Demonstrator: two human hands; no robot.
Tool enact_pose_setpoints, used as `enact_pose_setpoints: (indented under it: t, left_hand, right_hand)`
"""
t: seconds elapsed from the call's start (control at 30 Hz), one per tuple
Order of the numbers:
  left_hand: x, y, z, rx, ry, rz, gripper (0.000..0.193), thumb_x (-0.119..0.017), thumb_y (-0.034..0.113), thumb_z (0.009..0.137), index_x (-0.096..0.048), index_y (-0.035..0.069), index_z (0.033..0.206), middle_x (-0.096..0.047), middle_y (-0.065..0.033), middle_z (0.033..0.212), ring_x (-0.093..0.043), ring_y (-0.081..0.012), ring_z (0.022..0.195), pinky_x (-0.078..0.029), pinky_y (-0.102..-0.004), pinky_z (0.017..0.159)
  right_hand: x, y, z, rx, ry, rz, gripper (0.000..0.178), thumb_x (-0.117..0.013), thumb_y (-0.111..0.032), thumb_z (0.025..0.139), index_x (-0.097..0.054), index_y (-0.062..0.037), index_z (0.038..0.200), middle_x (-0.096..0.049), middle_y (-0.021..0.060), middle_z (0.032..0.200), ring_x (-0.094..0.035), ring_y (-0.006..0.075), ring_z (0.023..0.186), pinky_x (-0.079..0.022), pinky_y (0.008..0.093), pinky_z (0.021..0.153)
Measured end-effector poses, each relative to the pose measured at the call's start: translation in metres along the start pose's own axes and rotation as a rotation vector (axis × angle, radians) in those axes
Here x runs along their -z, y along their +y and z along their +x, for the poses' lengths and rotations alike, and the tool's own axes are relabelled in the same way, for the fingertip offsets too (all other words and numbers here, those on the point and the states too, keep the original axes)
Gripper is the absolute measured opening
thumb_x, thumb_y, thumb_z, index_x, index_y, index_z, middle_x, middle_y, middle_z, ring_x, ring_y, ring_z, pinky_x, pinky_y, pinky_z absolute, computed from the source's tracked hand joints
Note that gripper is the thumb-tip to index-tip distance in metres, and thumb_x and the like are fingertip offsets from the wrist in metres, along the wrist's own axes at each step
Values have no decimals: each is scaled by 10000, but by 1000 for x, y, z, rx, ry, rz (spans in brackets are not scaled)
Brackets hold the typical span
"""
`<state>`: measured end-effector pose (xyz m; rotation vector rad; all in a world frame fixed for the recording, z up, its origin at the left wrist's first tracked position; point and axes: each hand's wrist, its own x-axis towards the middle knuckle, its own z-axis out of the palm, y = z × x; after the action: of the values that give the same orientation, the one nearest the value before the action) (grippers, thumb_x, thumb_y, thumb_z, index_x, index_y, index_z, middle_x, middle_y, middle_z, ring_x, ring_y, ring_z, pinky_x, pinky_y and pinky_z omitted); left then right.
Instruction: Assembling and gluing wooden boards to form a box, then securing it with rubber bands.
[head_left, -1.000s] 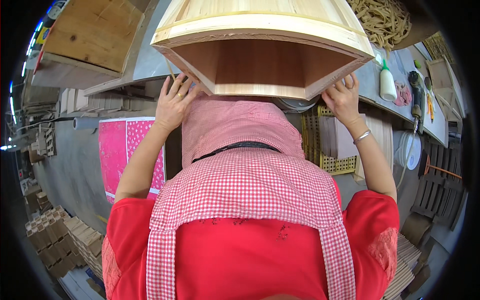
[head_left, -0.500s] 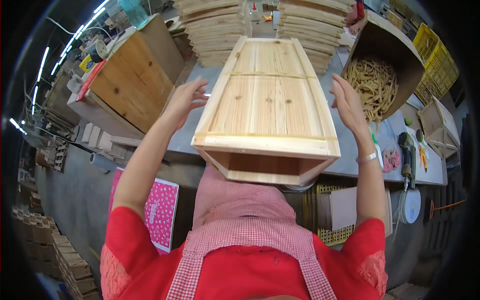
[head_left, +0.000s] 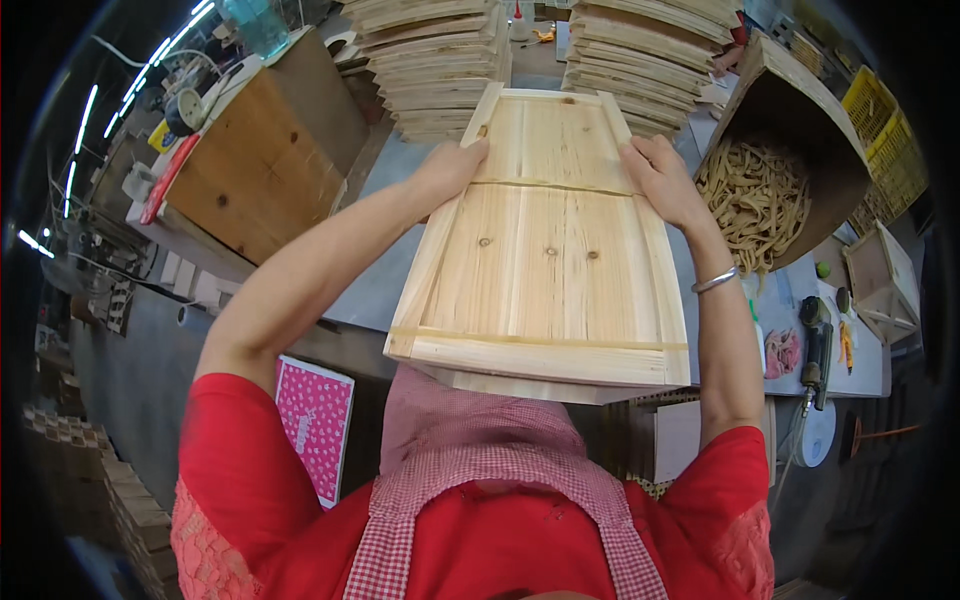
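A tapering pale wooden box [head_left: 545, 265] lies before me, its narrow end away from me and its wide end overhanging the near edge of the table. One tan elastic band [head_left: 560, 188] crosses it near the far end; another tan band [head_left: 540, 342] crosses near the wide end. My left hand [head_left: 450, 170] grips the left side near the narrow end. On the opposite side my right hand [head_left: 660, 180] is closed, thumb over the top edge. The fingers beneath both sides are hidden, as is the opening at the wide end.
Stacked wooden panels [head_left: 435, 80] and a second panel stack [head_left: 645, 70] stand behind the box. At right are a carton [head_left: 830, 130] of tan bands [head_left: 750, 195], a dark power tool [head_left: 815, 345] and a small wooden frame [head_left: 885, 280]. A wooden cabinet [head_left: 260, 175] stands left.
Both hands have gone from apart beside the box to gripping its sides near the far end. The box has shifted toward me and tilted, so its near opening no longer shows.
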<state>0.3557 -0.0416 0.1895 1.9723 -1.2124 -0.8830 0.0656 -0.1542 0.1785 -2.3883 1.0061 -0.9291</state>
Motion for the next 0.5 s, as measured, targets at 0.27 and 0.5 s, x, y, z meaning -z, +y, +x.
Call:
enact_pose_setpoints:
  t: [0.27,0.5]
  left_hand:
    - [0,-3,22,68,-51,-230,623,-658,383,903,-585,-158,1202,-686,-215,1082,-711,-276,880,-570,-403,743]
    - [24,35,-77,-59,187,32,627,-670,427,897,-625,-144,1152,-702,-227,1018,-712,-275,866,-555,-407,736]
  right_hand:
    - [1,-7,17,-553,-303,148,656,-590,-556,878,-699,90,913,-700,125,813,-641,170,607,-469,274,497]
    - [26,-49,-24,-215,-30,104,526,-605,-439,918,-691,80,897,-685,103,790,-626,148,702,-497,303,661]
